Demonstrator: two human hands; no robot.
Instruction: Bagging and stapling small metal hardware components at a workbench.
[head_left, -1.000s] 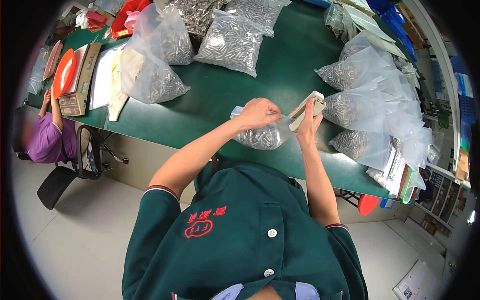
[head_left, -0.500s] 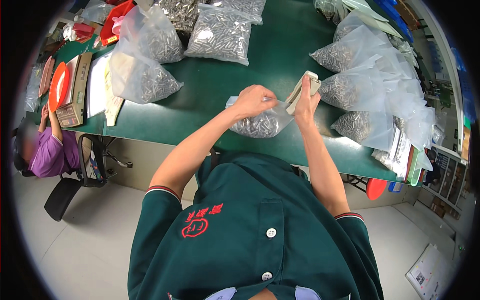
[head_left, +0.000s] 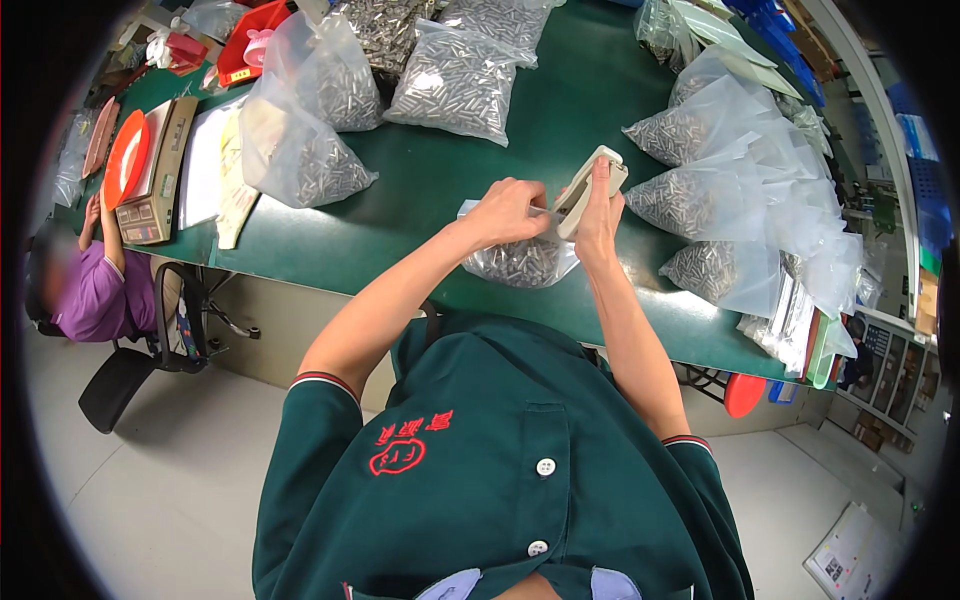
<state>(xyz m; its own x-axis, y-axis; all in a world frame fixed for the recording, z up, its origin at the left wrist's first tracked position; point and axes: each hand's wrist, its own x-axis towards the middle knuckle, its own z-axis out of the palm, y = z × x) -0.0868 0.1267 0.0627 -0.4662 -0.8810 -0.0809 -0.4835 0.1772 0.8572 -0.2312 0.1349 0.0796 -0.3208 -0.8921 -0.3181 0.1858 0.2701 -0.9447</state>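
Note:
A clear plastic bag of small metal parts (head_left: pixel 515 262) lies on the green table (head_left: pixel 420 190) right in front of me. My left hand (head_left: pixel 512 212) pinches the gathered top of that bag. My right hand (head_left: pixel 598 215) grips a beige hand-held stapler-like tool (head_left: pixel 590 185), whose jaws meet the bag's top where my left hand holds it. Both forearms reach out over the table's near edge.
Several filled clear bags of metal parts lie at the left (head_left: pixel 300 150), at the back (head_left: pixel 460 75) and piled at the right (head_left: pixel 720 190). A red tray (head_left: pixel 125 158) and papers sit far left. Another person in purple (head_left: pixel 95 290) sits by a black chair (head_left: pixel 150 340).
My view has shifted slightly; both hands stay on the bag's top, with the tool now pressed closer to my left hand's fingers.

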